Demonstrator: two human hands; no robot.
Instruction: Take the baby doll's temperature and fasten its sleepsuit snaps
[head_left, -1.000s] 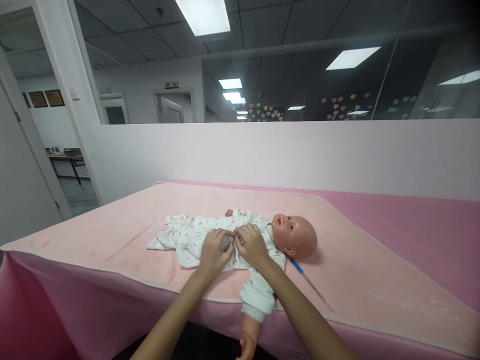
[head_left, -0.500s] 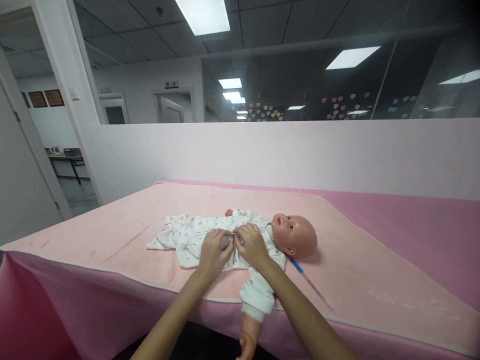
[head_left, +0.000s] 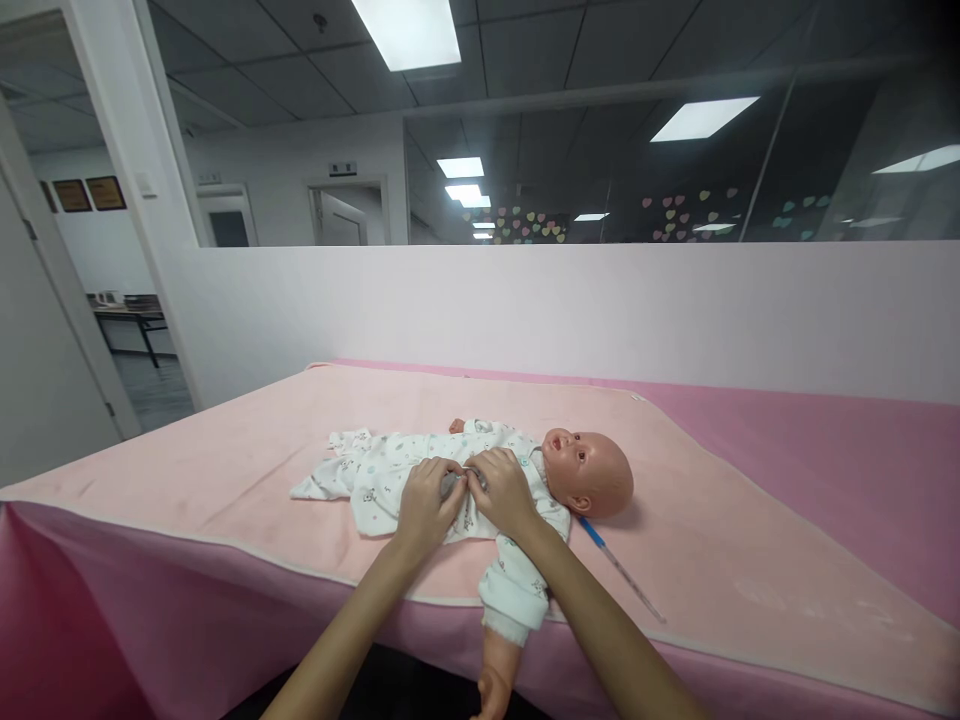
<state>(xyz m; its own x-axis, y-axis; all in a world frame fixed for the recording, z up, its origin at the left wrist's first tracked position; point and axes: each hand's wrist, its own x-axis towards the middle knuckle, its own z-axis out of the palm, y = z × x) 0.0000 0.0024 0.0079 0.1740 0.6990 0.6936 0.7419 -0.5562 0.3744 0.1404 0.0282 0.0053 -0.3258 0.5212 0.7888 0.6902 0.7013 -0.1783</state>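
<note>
A baby doll point(head_left: 592, 470) lies on its back, its head to the right and its near arm hanging past the table's front edge. It wears white printed baby clothes point(head_left: 379, 490). Over the doll's belly, my left hand point(head_left: 431, 500) pinches the front of the clothes. My right hand point(head_left: 502, 490) pinches the same spot from the other side, fingertips almost touching those of my left. Whatever small fastening lies between the fingers is mostly hidden. A thin thermometer-like stick point(head_left: 622, 570) with a blue end lies near the doll's head.
A peach mat point(head_left: 255, 470) covers most of the table, over a pink cloth point(head_left: 847, 460) that hangs down in front. A white wall point(head_left: 525, 310) with a window above it stands behind. An open doorway with a door point(head_left: 52, 350) is at the left.
Both hands stay at the same place on the doll's clothes, with only a very slight shift of the fingers. The doll and the stick lie as before.
</note>
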